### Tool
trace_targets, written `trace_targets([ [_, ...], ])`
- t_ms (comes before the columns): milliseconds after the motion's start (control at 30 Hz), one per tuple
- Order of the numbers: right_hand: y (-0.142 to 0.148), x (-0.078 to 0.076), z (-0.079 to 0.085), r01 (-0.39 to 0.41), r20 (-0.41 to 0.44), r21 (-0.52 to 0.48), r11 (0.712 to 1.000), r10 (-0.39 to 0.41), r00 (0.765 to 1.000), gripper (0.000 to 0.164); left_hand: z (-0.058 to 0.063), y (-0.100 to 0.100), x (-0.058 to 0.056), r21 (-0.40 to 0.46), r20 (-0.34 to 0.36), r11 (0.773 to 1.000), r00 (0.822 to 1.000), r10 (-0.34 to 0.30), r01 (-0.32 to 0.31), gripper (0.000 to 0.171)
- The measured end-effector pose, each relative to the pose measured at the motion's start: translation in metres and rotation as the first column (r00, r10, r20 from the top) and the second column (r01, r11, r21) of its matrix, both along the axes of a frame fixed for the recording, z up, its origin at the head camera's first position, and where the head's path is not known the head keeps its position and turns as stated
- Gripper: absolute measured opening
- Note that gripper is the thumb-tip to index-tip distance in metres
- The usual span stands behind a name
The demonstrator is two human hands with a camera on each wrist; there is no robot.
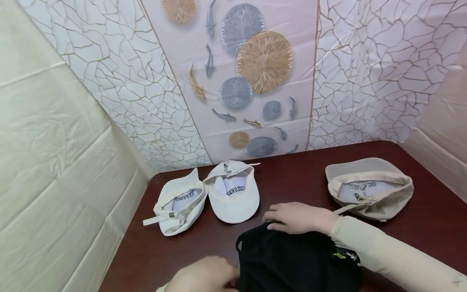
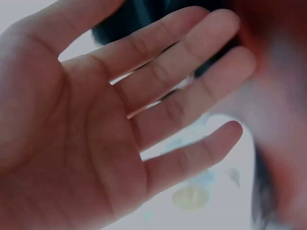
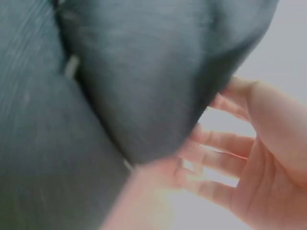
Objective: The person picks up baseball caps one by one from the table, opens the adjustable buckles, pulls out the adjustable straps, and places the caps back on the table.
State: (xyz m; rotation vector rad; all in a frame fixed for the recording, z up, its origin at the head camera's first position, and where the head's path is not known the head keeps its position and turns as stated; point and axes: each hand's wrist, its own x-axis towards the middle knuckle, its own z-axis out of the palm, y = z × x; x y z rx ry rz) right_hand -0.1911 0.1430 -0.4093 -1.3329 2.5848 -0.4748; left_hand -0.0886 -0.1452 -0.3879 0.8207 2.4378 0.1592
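A black cloth bag (image 1: pixel 288 259) lies at the table's near edge, with a small loop at its left corner and a yellow-marked tag (image 1: pixel 339 255) on its right side. Across its far edge rests my right hand (image 1: pixel 297 218), fingers pointing left. The right wrist view has those fingertips (image 3: pixel 192 167) at the dark fabric, loosely extended. My left hand (image 1: pixel 206 275), blurred, is at the bag's left side. In the left wrist view its palm is bare and its fingers (image 2: pixel 163 72) are nearly straight, with dark fabric behind them.
Two white caps, one at the left (image 1: pixel 182 202) and one beside it (image 1: pixel 233 190), lie upturned on the dark red table (image 1: pixel 135 251). A beige cap (image 1: pixel 370 188) lies upturned at the right. Patterned cloth (image 1: pixel 255 121) hangs behind the table, with pale cloth at both sides.
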Motion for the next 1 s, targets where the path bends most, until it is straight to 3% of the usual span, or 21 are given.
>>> trace_targets([
  [33,0.005,0.002,0.005,0.011,-0.025,-0.011,1.000,-0.012,1.000,0.023,0.004,-0.008,-0.004,0.038,-0.087,0.994,0.991,-0.097,0.101,0.004],
  [67,0.011,0.005,0.010,0.023,-0.051,-0.026,0.999,-0.024,0.998,0.024,0.010,-0.014,-0.007,0.048,-0.176,0.986,0.973,-0.150,0.161,0.004],
  [233,0.052,0.026,0.038,0.120,-0.133,-0.091,0.989,-0.131,0.982,0.027,0.037,-0.031,-0.020,0.136,-0.402,0.969,0.906,-0.135,0.204,0.017],
  [367,0.085,0.048,0.056,0.228,-0.137,-0.106,0.968,-0.241,0.961,0.029,0.049,-0.029,-0.026,0.173,-0.498,0.958,0.860,-0.113,0.227,0.029],
  [467,0.104,0.063,0.062,0.307,-0.165,-0.094,0.947,-0.319,0.933,0.030,0.050,-0.021,-0.030,0.181,-0.544,0.945,0.828,-0.135,0.273,0.034],
  [567,0.114,0.076,0.057,0.314,-0.231,-0.111,0.943,-0.332,0.914,0.027,0.045,-0.009,-0.035,0.193,-0.534,0.928,0.828,-0.174,0.319,0.038],
  [700,0.117,0.091,0.037,0.237,-0.334,-0.157,0.959,-0.278,0.901,0.028,0.029,0.004,-0.042,0.189,-0.459,0.916,0.856,-0.237,0.354,0.046],
  [800,0.112,0.103,0.014,0.176,-0.323,-0.148,0.973,-0.216,0.921,0.031,0.011,0.014,-0.046,0.160,-0.386,0.910,0.872,-0.300,0.383,0.051],
  [900,0.104,0.114,-0.007,0.152,-0.205,-0.080,0.985,-0.166,0.965,0.040,-0.007,0.023,-0.047,0.094,-0.314,0.901,0.871,-0.377,0.424,0.052],
  [1000,0.097,0.123,-0.021,0.167,-0.154,-0.017,0.986,-0.168,0.974,0.048,-0.021,0.030,-0.045,0.030,-0.283,0.897,0.865,-0.415,0.441,0.048],
])
